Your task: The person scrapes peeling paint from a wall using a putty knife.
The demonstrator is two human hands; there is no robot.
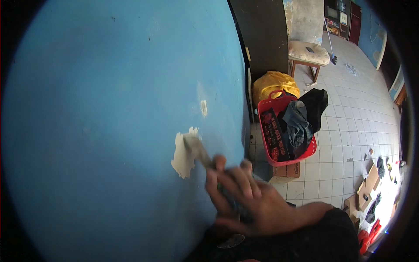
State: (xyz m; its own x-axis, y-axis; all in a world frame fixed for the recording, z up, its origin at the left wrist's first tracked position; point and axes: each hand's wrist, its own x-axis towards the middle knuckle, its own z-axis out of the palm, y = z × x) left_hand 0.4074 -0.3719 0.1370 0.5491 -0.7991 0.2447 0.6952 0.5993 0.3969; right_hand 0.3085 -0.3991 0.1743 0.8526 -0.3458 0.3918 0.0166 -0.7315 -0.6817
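Observation:
My right hand (257,198) is closed around the handle of a scraper (197,149), a flat-bladed putty knife. Its blade lies over a ragged cream patch (181,159) in the blue wall (109,131). The blade and fingers are smeared by motion, and most of the handle is hidden in the grip. Just above that patch, a smaller pale spot (204,108) shows in the blue paint. My left hand is out of sight.
Right of the wall, a red basket (266,102) holds clothes and a dark printed box, above a cardboard carton (286,171). Behind it sit a yellow bundle (277,83) and a cushioned chair (310,52). Flattened cardboard (369,185) lies at the right on the tiled floor (340,131).

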